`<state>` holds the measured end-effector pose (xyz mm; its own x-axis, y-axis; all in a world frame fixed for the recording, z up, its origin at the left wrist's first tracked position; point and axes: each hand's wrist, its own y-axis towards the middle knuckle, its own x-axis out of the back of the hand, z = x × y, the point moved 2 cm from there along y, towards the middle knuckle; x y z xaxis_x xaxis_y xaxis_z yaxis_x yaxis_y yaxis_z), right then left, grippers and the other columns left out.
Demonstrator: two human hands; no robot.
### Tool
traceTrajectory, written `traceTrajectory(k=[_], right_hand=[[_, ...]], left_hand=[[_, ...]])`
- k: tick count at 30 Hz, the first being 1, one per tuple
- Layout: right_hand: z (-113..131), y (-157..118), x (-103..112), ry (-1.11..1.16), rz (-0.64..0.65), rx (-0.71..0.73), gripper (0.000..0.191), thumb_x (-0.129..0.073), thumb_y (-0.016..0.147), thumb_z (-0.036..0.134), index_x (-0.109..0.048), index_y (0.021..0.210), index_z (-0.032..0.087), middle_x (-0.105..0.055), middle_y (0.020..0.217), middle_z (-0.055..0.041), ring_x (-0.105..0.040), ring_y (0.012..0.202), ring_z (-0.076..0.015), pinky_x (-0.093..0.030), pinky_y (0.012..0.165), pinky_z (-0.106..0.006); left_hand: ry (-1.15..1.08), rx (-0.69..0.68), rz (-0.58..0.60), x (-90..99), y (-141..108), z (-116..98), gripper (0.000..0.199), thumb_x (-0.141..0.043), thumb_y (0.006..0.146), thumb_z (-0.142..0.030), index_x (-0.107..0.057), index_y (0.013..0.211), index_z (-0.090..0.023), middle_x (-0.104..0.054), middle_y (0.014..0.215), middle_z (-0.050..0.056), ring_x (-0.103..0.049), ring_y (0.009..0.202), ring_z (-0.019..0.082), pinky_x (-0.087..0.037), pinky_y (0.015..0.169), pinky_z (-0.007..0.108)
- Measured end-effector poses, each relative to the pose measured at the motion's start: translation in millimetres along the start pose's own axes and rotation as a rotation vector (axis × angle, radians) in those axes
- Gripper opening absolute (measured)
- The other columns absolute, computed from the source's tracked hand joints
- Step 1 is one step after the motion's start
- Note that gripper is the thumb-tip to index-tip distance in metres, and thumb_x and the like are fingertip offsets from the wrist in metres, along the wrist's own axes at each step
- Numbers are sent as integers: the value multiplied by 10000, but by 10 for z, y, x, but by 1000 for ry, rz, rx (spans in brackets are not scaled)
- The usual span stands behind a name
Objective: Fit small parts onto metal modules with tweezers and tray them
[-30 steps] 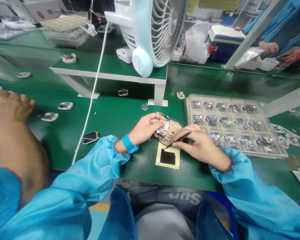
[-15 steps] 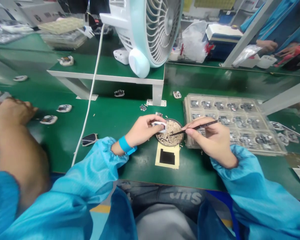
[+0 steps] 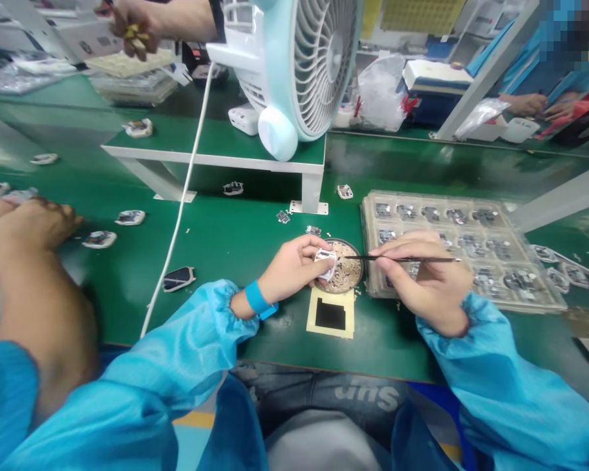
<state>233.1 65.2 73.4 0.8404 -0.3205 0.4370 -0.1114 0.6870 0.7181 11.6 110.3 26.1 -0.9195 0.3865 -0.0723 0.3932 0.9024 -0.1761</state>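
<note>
Left hand [image 3: 294,265] fingers grip a white casing [image 3: 326,263], right hand [image 3: 432,280] fingers pinch a slim dark tool [image 3: 407,260], and a round dish [image 3: 360,277] lies between them.

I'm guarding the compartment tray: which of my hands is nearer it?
Right. The right hand overlaps the compartment tray in this view; contact is unclear. The left hand is farther off, left of the tray, at the round dish.

The left hand [image 3: 294,267] and right hand [image 3: 419,278] hem in the round dish [image 3: 344,290] from both sides. Bare worktop [image 3: 275,353] lies open in front of the yellow sheet [image 3: 330,333]. The compartment tray [image 3: 368,235] obstructs the right, a slanting cable [image 3: 177,222] the left; behind, a gap passes between shelf leg [image 3: 311,188] and tray.
</note>
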Motion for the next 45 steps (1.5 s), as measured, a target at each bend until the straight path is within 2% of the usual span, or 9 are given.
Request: traceTrajectory(k=[4, 7, 31, 37, 41, 45], right_hand=[[-7, -9, -32, -56, 58, 70, 153, -783, 834, 173, -715, 915, 284, -810, 886, -13, -721, 841, -245, -518, 850, -471], [-29, -18, -63, -71, 71, 85, 157, -791, 835, 188, -724, 930, 293, -812, 894, -3, -720, 841, -245, -505, 845, -466], [-19, 5, -107, -130, 128, 116, 91, -776, 878, 239, -739, 938, 296, -811, 902, 4, -718, 837, -223, -483, 811, -423], [-12, -8, -114, -161, 160, 155, 141, -781, 872, 194, -723, 972, 274, -813, 939, -2, -716, 854, -224, -472, 835, -437], [-7, -7, -96, -99, 117, 123, 151, -793, 850, 181, -718, 950, 266, -808, 909, -15, -725, 848, -235, -492, 827, -442], [-19, -16, -93, -85, 144, 82, 152, -805, 845, 212, -720, 956, 270, -803, 892, -21, -727, 843, -246, -496, 852, -460]], left_hand=[[-32, -33, -43, -13, 11, 47, 260, -777, 789, -249, -619, 978, -165, -729, 777, 35, -711, 610, 157, -593, 496, 238], [-44, -34, -47, -10, 21, 66, 281, -795, 778, -265, -621, 977, -169, -732, 775, 36, -720, 637, 172, -623, 528, 270], [-30, -35, -49, 4, 26, 90, 290, -789, 786, -268, -622, 1001, -167, -735, 794, 43, -727, 664, 187, -635, 541, 285], [-54, -50, -42, 2, 22, 79, 319, -800, 790, -285, -617, 1013, -147, -740, 813, 48, -726, 654, 173, -644, 552, 278], [-67, -62, -51, 2, 17, 62, 338, -789, 815, -345, -636, 1021, -125, -738, 799, 54, -722, 643, 168, -636, 536, 262], [-51, -102, -69, 14, 8, 46, 373, -789, 825, -395, -659, 1031, -112, -747, 807, 68, -721, 650, 166, -626, 526, 245]])
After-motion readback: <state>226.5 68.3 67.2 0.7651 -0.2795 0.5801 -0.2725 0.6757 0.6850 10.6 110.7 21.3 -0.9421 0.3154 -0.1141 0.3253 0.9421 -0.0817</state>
